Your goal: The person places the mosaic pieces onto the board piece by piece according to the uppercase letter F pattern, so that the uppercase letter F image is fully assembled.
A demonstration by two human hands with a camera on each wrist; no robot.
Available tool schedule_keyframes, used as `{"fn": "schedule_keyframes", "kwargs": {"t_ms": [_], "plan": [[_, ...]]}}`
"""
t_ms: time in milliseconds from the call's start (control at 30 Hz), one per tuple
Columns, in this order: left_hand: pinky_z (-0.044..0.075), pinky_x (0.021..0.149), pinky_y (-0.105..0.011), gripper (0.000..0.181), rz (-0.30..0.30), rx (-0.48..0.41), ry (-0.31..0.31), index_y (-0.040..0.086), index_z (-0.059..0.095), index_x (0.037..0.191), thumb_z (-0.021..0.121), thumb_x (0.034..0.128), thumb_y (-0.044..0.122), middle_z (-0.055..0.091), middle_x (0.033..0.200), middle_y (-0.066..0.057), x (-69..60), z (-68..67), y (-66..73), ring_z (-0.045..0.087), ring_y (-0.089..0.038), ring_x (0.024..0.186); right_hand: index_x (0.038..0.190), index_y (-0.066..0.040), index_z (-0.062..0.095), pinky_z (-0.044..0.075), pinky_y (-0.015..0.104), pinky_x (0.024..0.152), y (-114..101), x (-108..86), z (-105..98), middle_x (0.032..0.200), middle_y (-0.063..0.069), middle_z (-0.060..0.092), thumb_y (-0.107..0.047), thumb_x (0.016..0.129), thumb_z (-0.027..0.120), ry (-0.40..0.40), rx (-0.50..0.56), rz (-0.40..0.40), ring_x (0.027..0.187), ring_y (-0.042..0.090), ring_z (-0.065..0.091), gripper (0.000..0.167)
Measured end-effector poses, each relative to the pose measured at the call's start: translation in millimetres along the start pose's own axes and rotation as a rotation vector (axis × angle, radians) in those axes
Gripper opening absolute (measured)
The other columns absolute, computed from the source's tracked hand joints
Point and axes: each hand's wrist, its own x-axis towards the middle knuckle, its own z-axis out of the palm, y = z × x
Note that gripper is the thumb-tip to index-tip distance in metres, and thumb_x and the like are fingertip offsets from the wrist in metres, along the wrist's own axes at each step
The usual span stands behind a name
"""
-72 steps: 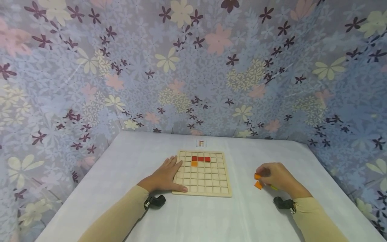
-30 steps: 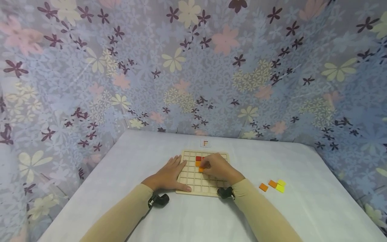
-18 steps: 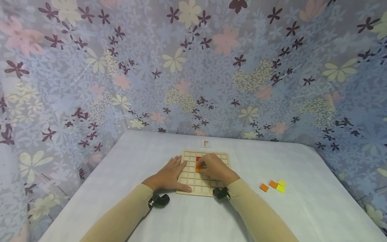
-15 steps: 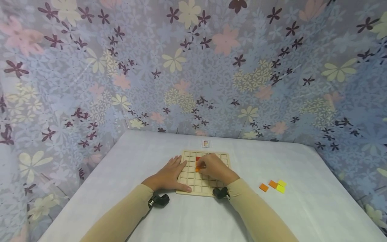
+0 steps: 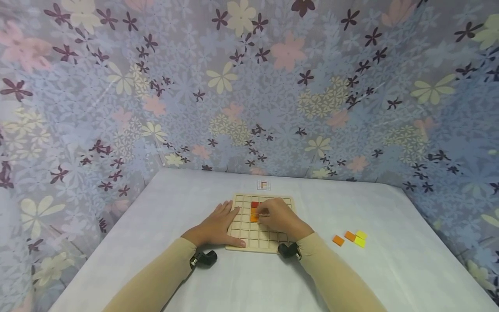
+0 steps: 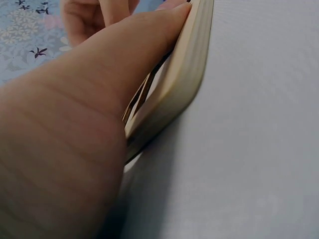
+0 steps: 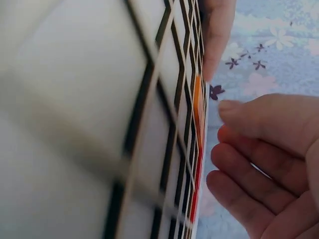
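A wooden grid board [image 5: 241,234] lies on the white table. My left hand [image 5: 215,227] rests spread on its left edge, thumb along the near left corner; in the left wrist view that thumb [image 6: 144,37] lies over the rim. One red tile [image 5: 255,204] sits in a cell, with an orange tile [image 5: 254,211] below it and another orange tile [image 5: 254,218] nearest me. Just right of these hovers my right hand [image 5: 278,216]. The right wrist view shows its loosely bent fingers [image 7: 249,169] apart from the tiles, holding nothing. It hides the cells beneath.
To the right lie two loose orange tiles [image 5: 338,240] and two yellow tiles [image 5: 360,241]. A small printed card [image 5: 264,185] with a coloured grid pattern lies behind the board. A flowered curtain [image 5: 249,95] hangs behind the table.
My right hand carried an orange tile from the right-hand pile to the board, pressed it into a cell below the other orange one, then let go and drew slightly right. The left hand stays put.
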Motion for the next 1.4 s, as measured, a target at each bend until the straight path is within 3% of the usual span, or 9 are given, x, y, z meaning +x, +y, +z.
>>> {"fn": "schedule_keyframes", "kwargs": {"t_ms": [233, 500, 800, 1067, 1400], "plan": [[0.004, 0.126, -0.049, 0.131, 0.012, 0.005, 0.021, 0.004, 0.024, 0.168, 0.065, 0.0763, 0.089, 0.007, 0.172, -0.024, 0.9, 2.4, -0.3, 0.005, -0.039, 0.159, 0.109, -0.004, 0.080, 0.059, 0.043, 0.086, 27, -38.6, -33, 0.105, 0.002, 0.075, -0.010, 0.094, 0.081, 0.049, 0.012, 0.104, 0.097, 0.021, 0.070, 0.016], [0.004, 0.126, -0.049, 0.133, 0.011, 0.001, 0.022, 0.004, 0.024, 0.167, 0.065, 0.0750, 0.091, 0.007, 0.172, -0.024, -1.1, 1.3, -0.6, 0.004, -0.038, 0.159, 0.108, -0.005, 0.079, 0.059, 0.047, 0.083, 72, -95.0, -71, 0.100, 0.001, 0.075, -0.011, 0.094, 0.081, 0.087, -0.058, 0.272, 0.093, 0.023, 0.070, 0.015], [0.003, 0.126, -0.048, 0.133, -0.001, 0.002, 0.023, 0.006, 0.023, 0.168, 0.065, 0.0744, 0.091, 0.007, 0.173, -0.022, 1.0, 3.8, -2.1, 0.003, -0.036, 0.159, 0.099, -0.008, 0.077, 0.058, 0.039, 0.072, 85, -142.5, -99, 0.089, -0.006, 0.071, -0.013, 0.094, 0.082, 0.012, -0.086, 0.293, 0.080, 0.014, 0.066, 0.009], [0.004, 0.126, -0.050, 0.132, 0.004, 0.005, 0.026, 0.004, 0.025, 0.167, 0.066, 0.0749, 0.090, 0.009, 0.172, -0.024, -2.0, 3.7, -0.5, 0.005, -0.038, 0.159, 0.098, -0.008, 0.075, 0.056, 0.037, 0.070, 85, -159.8, -108, 0.089, -0.006, 0.071, -0.011, 0.084, 0.091, -0.082, -0.007, 0.336, 0.079, 0.014, 0.066, 0.022], [0.003, 0.126, -0.049, 0.131, 0.019, 0.002, 0.034, 0.004, 0.026, 0.167, 0.066, 0.0753, 0.089, 0.010, 0.173, -0.022, -0.1, 4.3, -0.9, 0.005, -0.037, 0.159, 0.095, -0.008, 0.073, 0.057, 0.035, 0.069, 90, -163.0, -104, 0.087, -0.004, 0.071, -0.002, 0.077, 0.093, -0.060, -0.004, 0.339, 0.078, 0.014, 0.065, 0.027]]}}
